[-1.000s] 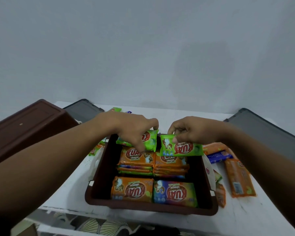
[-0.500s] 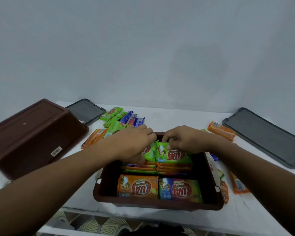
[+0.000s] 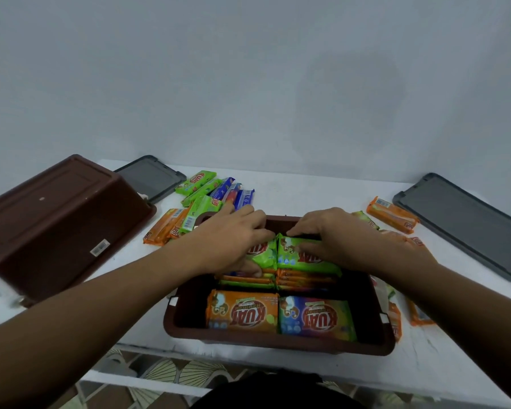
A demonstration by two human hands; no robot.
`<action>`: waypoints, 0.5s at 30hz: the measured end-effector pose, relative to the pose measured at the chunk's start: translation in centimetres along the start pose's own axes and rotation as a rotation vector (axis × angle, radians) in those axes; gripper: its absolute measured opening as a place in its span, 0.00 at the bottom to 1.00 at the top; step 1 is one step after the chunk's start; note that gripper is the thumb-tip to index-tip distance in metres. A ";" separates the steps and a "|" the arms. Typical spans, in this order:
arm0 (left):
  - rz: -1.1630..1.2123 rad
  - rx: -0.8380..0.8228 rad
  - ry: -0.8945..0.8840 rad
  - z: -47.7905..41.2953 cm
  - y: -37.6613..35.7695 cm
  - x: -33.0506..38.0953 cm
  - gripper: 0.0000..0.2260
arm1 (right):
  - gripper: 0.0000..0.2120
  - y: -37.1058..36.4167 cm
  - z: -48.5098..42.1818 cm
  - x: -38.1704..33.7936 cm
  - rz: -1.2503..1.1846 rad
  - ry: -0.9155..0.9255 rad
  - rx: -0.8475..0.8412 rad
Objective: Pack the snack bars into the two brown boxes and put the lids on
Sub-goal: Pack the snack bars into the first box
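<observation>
Two green snack bars lie side by side, touching along their inner edges, on top of the stacks in the far half of the open brown box [image 3: 278, 342]. The left hand [image 3: 233, 240] holds the left green bar [image 3: 263, 255], with its fingers curled over the far edge and its thumb at the near edge. The right hand [image 3: 340, 237] holds the right green bar [image 3: 292, 259], with its fingertips on the far edge and its thumb laid across the face. Under these two sit layers of orange and green bars. In the near half of the box an orange bar [image 3: 242, 312] and a blue-and-green bar [image 3: 316, 318] lie flat, side by side, labels up.

The box stands on a white table [image 3: 307, 190], near its front edge. Loose bars [image 3: 207, 196] in green, blue and orange are heaped just behind the box on the left, and more orange ones [image 3: 393, 215] lie to its right. An overturned brown box [image 3: 56, 219] rests at the far left, with the left grey lid [image 3: 151, 178] behind it. The right grey lid [image 3: 466, 222] lies at the far right, well apart from the open box.
</observation>
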State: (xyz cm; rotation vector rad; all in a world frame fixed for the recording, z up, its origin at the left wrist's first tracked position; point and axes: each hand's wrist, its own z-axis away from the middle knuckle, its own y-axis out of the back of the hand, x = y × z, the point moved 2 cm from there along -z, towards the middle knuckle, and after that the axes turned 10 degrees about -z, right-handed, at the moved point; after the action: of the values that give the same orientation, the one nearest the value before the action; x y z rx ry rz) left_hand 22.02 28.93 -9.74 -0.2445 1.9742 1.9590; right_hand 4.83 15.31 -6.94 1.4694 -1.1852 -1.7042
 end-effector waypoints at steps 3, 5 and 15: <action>0.075 -0.031 0.001 0.0 0.5 -0.6 0.32 | 0.25 0.0 0.7 0.0 0.048 -0.036 -0.039; 0.116 -0.091 0.009 0.2 1.0 -1.1 0.27 | 0.29 -0.3 1.1 0.1 0.205 -0.024 -0.065; 0.173 -0.263 0.001 -0.5 0.1 -0.7 0.18 | 0.19 -1.9 1.2 1.0 0.140 -0.053 -0.091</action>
State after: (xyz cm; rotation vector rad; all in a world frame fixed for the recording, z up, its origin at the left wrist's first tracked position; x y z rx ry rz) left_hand 22.57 28.32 -9.41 -0.1420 1.7868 2.3302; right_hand 3.67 15.54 -9.14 1.2644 -1.1935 -1.6873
